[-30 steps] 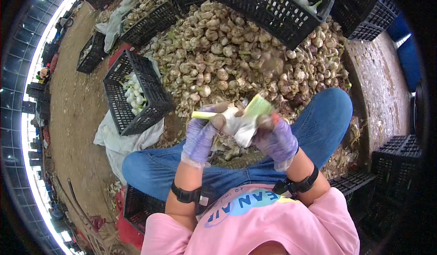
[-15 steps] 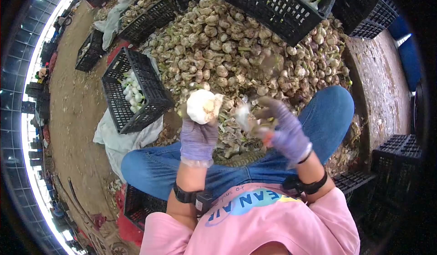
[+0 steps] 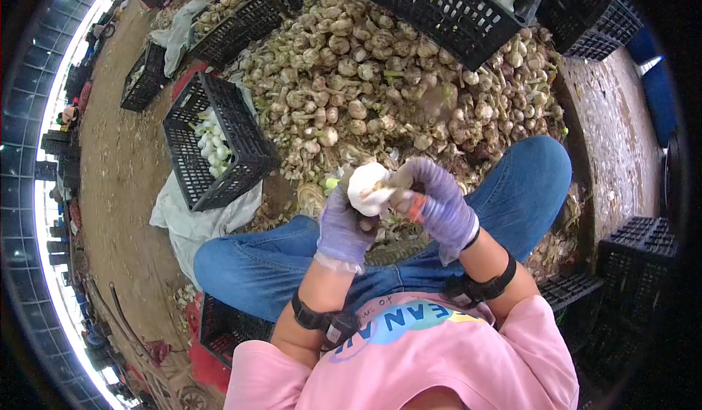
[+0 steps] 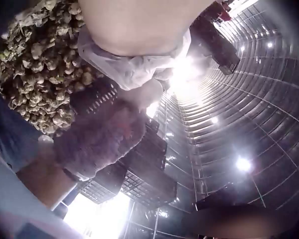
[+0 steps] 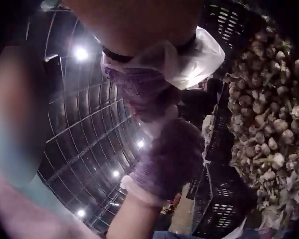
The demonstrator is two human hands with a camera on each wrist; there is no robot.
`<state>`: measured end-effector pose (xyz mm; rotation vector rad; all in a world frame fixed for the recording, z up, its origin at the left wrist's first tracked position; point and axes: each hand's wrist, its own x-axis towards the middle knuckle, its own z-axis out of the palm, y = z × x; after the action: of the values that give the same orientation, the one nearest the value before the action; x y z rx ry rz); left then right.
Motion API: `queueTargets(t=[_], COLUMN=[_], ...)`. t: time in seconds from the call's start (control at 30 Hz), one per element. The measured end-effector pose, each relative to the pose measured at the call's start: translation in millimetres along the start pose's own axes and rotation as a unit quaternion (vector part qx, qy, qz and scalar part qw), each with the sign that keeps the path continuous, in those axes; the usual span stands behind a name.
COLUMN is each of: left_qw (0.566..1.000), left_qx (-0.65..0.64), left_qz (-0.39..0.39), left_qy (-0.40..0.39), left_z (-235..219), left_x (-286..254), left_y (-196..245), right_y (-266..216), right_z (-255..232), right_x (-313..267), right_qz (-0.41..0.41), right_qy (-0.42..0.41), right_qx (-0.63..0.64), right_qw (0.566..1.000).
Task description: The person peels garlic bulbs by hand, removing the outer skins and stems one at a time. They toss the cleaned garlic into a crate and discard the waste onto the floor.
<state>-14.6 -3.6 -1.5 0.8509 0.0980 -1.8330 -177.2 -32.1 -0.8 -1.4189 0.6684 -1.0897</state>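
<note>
A white garlic bulb (image 3: 369,188) is in my gloved left hand (image 3: 345,216), its root end turned toward the right hand and its green stem (image 3: 333,183) poking out on the far side. My gloved right hand (image 3: 439,205) meets the bulb from the right, thumb and fingertips pinching at its skin. An orange band (image 3: 417,207) shows on that hand. In the left wrist view the right hand (image 4: 104,137) appears beyond the left cuff, and the bulb is mostly hidden. The right wrist view has both gloves close together, the left hand (image 5: 172,157) below.
A heap of unpeeled garlic (image 3: 351,66) spreads in front of the crossed legs. To its left, a black crate (image 3: 252,147) holds cleaned white bulbs (image 3: 212,145). Another black crate (image 3: 439,22) stands at the back of the heap. More crates (image 3: 636,256) are at right.
Loose skin came away in the right hand and has left it. The left hand turned the bulb root end up and brought it right, and the right hand came back to it.
</note>
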Motion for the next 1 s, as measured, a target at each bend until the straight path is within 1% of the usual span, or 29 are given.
queueTargets(t=[0.03,0.07,0.1,0.13,0.17,0.2,0.23,0.27,0.3,0.33,0.37,0.4,0.43,0.47,0.5,0.53,0.57,0.6,0.63,0.67,0.7,0.73,0.77,0.83,0.87,0.9,0.93,0.97,1.0], left_qw=[1.000,1.000,0.999,0.998,0.998,0.992,0.982,0.968,0.968,0.949,0.922,0.938,0.938,0.961,0.976,0.995,0.978,0.936,0.947,0.923,0.872,0.877,0.881,0.869,0.871,0.858,0.812,0.752,0.728], left_qx=[0.001,0.009,0.017,0.014,0.014,0.071,0.128,0.130,0.129,0.217,0.304,0.287,0.287,0.213,0.136,0.019,0.006,0.009,-0.006,-0.060,-0.118,-0.077,-0.036,0.164,0.274,0.377,0.498,0.609,0.657], left_qz=[-0.002,0.022,0.047,0.054,0.054,0.084,0.113,0.198,0.197,0.215,0.229,0.186,0.184,0.153,0.121,0.093,0.196,0.316,0.321,0.379,0.456,0.454,0.453,0.412,0.328,0.236,0.200,0.161,0.126], left_qy=[0.000,0.011,0.021,0.035,0.035,0.058,0.080,0.082,0.083,0.079,0.073,0.055,0.057,0.085,0.116,0.013,0.074,0.155,-0.018,-0.033,0.131,0.134,0.135,0.221,0.244,0.258,0.230,0.196,0.150], left_z=[-0.7,-0.8,-1.3,-6.1,-6.6,0.1,3.6,-1.6,-9.4,-17.8,-22.8,-17.1,-15.4,-14.4,-16.2,-35.5,-51.5,-46.1,-65.5,-64.9,-45.5,-53.7,-67.0,-87.7,-80.2,-71.9,-82.7,-106.0,-135.7], left_x=[1.8,3.2,5.4,10.5,10.3,6.7,5.3,6.9,6.2,4.9,4.0,-0.1,0.3,2.7,4.7,10.3,21.1,29.4,20.9,19.6,24.1,32.2,44.2,84.5,98.6,115.2,139.5,166.8,194.1], left_y=[-0.8,-1.7,-1.4,-1.1,-2.3,-3.2,-5.0,-11.3,-11.0,-7.4,-2.3,4.2,9.3,15.0,22.9,43.1,61.2,84.6,114.4,131.4,139.8,148.5,155.5,133.9,115.2,94.8,76.5,59.0,43.8], right_y=[3.1,3.5,4.4,6.3,7.5,-3.2,0.8,7.9,13.3,17.4,17.2,13.8,9.0,0.6,-0.5,0.1,2.3,12.0,23.4,37.2,53.8,69.6,76.6,74.3,71.2,73.8,77.1,80.2,83.5], right_z=[0.5,2.3,7.6,13.9,16.4,11.8,12.3,13.4,14.4,4.0,4.1,4.5,4.4,3.1,2.9,4.8,5.5,1.0,-3.0,-6.1,-7.8,-3.9,-5.4,-8.6,-9.1,-13.4,-17.2,-21.0,-25.3], right_x=[-2.4,-3.3,-1.8,-2.1,-2.6,-3.2,-5.0,-7.0,-7.8,-4.4,-4.1,-5.4,-6.5,-7.2,-4.3,-1.4,-0.2,2.1,2.0,1.5,0.6,-3.5,-7.4,-4.0,0.4,1.4,1.9,2.4,3.3], right_qz=[0.179,0.210,0.210,0.150,0.088,0.067,0.069,0.070,0.070,-0.030,-0.029,0.051,0.129,0.214,0.218,0.191,0.161,0.145,0.148,0.188,0.227,0.241,0.245,0.193,0.233,0.241,0.252,0.262,0.271], right_qy=[0.031,0.054,0.053,0.067,0.080,0.023,0.023,0.019,0.014,-0.027,-0.028,-0.043,-0.055,-0.044,-0.045,-0.010,0.029,0.044,0.051,0.015,-0.024,-0.031,-0.031,-0.055,-0.043,-0.040,-0.049,-0.059,-0.059], right_qx=[0.253,0.299,0.298,0.188,0.074,-0.040,-0.040,-0.032,-0.024,-0.184,-0.182,-0.009,0.164,0.352,0.355,0.401,0.445,0.332,0.335,0.220,0.103,0.037,0.042,-0.167,-0.166,-0.164,-0.194,-0.223,-0.223], right_qw=[0.950,0.929,0.930,0.968,0.990,0.997,0.997,0.997,0.997,0.982,0.982,0.998,0.977,0.910,0.908,0.896,0.881,0.931,0.929,0.957,0.968,0.969,0.968,0.965,0.957,0.956,0.947,0.937,0.935])
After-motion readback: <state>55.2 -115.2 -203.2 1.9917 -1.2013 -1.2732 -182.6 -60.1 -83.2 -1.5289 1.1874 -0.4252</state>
